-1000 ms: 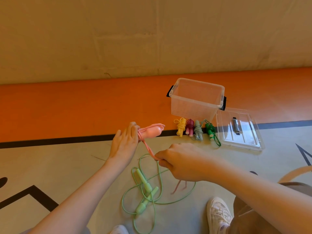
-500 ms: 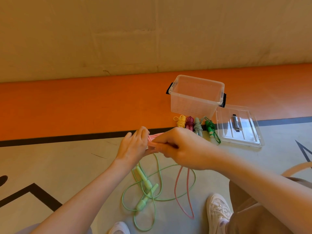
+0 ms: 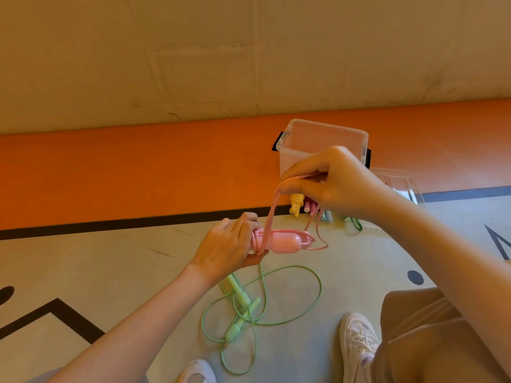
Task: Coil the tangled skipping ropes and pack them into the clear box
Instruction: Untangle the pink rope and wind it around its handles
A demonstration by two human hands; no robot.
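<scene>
My left hand (image 3: 231, 246) grips the pink skipping rope's handles (image 3: 282, 241), held level above the floor with cord wound round them. My right hand (image 3: 331, 182) is raised above and to the right, pinching the pink cord (image 3: 272, 208), which runs taut down to the handles while a loose end dangles. A light green rope (image 3: 249, 305) lies tangled on the floor below my hands. The clear box (image 3: 318, 136) stands open behind my right hand. Coiled ropes, a yellow one (image 3: 296, 203) and others partly hidden by my hand, lie in front of it.
The box's clear lid (image 3: 398, 179) lies flat to the right of the box, mostly behind my right arm. White shoes (image 3: 359, 341) and a tan trouser leg are at the bottom right. The floor is grey with black lines, orange beyond.
My right hand has risen up and to the right, pulling the pink cord taut over the handles. The loop that hung to the floor is now drawn up.
</scene>
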